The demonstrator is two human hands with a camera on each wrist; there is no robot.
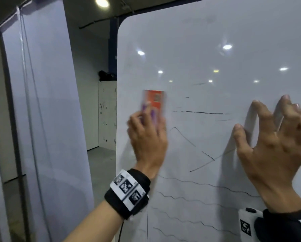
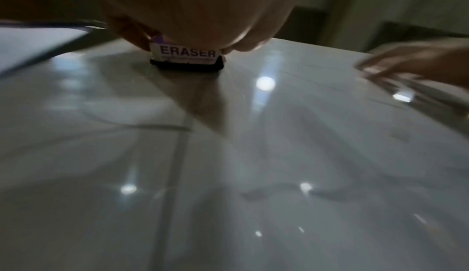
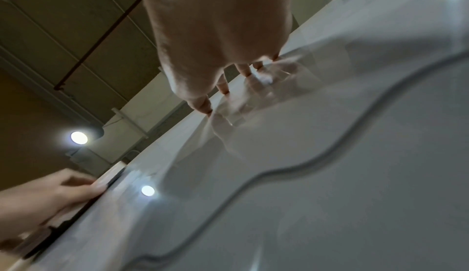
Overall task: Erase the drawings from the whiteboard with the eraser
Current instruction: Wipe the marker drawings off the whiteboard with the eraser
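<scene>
While the whiteboard (image 1: 216, 41) fills the right of your view, its upper part is mostly wiped and black marker lines (image 1: 203, 185) — peaks and wavy strokes — cover the lower part. Your right hand (image 1: 275, 147) spreads its fingers, tips touching the board at the right. Your left hand (image 1: 147, 137) grips the eraser (image 1: 154, 104) — orange-backed, labelled ERASER — flat against the board near its left edge.
</scene>
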